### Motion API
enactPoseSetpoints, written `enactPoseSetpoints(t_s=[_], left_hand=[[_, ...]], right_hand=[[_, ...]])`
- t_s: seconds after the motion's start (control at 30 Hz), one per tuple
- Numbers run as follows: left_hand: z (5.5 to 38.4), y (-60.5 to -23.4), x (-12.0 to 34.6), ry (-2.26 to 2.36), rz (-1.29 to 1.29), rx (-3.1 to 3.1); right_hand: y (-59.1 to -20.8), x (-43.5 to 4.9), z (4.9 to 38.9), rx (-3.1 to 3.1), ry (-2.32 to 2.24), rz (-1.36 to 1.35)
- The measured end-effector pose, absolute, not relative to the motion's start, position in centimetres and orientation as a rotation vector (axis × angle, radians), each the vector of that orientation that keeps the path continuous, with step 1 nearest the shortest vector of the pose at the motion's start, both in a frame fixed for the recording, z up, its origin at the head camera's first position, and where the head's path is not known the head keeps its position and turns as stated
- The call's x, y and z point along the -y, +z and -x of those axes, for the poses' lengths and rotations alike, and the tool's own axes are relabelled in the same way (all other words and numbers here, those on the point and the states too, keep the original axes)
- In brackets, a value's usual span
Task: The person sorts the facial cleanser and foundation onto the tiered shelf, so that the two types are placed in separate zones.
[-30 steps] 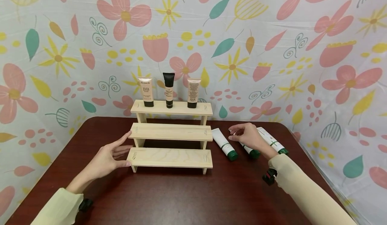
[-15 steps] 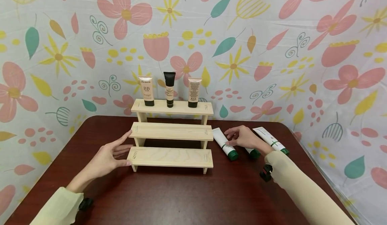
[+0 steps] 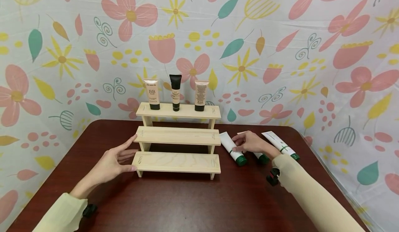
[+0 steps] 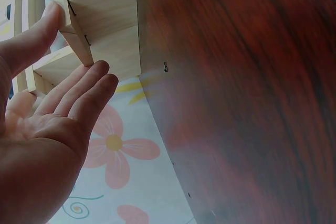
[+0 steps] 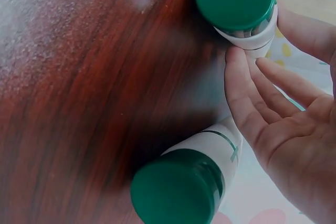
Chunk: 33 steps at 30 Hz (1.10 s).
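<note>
A three-tier wooden display stand (image 3: 177, 162) stands on the table. My left hand (image 3: 107, 164) rests against its left end with fairly straight fingers. The thumb touches the bottom tier and the index finger the middle tier; the left wrist view shows this hand (image 4: 58, 124) at the board ends. My right hand (image 3: 250, 142) pinches a white squeeze tube with a green cap (image 3: 229, 143), which lies right of the stand. In the right wrist view, thumb and fingertips sit on either side of that tube (image 5: 254, 40). A second such tube (image 3: 261, 157) lies partly hidden under this hand.
A third white tube with a green cap (image 3: 280, 144) lies further right. On the top tier stand a BB cream tube (image 3: 152, 93), a slim black-capped tube (image 3: 176, 93) and a beige tube (image 3: 201, 95). A floral curtain (image 3: 199, 34) hangs behind the dark table (image 3: 174, 204).
My right hand has moved left from above the middle white tube to the tube nearest the stand, and stays there since half a second ago. My left hand keeps its place.
</note>
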<state>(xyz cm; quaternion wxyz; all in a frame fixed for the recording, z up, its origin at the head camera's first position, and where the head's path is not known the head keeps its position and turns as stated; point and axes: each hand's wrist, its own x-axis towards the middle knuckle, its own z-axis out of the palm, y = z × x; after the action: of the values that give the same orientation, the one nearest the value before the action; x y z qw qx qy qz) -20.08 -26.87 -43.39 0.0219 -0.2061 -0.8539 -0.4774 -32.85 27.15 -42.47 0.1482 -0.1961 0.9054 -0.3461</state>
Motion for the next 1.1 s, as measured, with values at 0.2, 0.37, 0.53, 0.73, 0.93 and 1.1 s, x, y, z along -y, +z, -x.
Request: enactPoseSetpoints(t_s=[0.2,0.37,0.53,0.73,0.93,1.1], left_hand=[[20.0,-43.4,26.8,-1.48,0.628,2.65],[19.9,-43.3,26.8,-1.479,0.629,2.649],[19.8,-43.2,26.8,-1.468,0.626,2.646],[19.9,-43.3,26.8,-1.478,0.641,2.645],[19.9,-43.4,26.8,-1.472,0.641,2.646],[20.0,-43.3,26.8,-1.465,0.636,2.652]], right_hand=[[-42.4,-27.4,32.3,-2.572,-1.01,0.55],[-42.2,-27.5,31.7,-2.556,-0.992,0.54],[-42.0,-27.7,31.7,-2.511,-0.984,0.542],[-41.7,-27.9,31.9,-2.436,-1.0,0.538],[-41.6,-27.7,32.1,-2.395,-0.988,0.546],[-41.6,-27.4,32.4,-2.376,-0.962,0.516]])
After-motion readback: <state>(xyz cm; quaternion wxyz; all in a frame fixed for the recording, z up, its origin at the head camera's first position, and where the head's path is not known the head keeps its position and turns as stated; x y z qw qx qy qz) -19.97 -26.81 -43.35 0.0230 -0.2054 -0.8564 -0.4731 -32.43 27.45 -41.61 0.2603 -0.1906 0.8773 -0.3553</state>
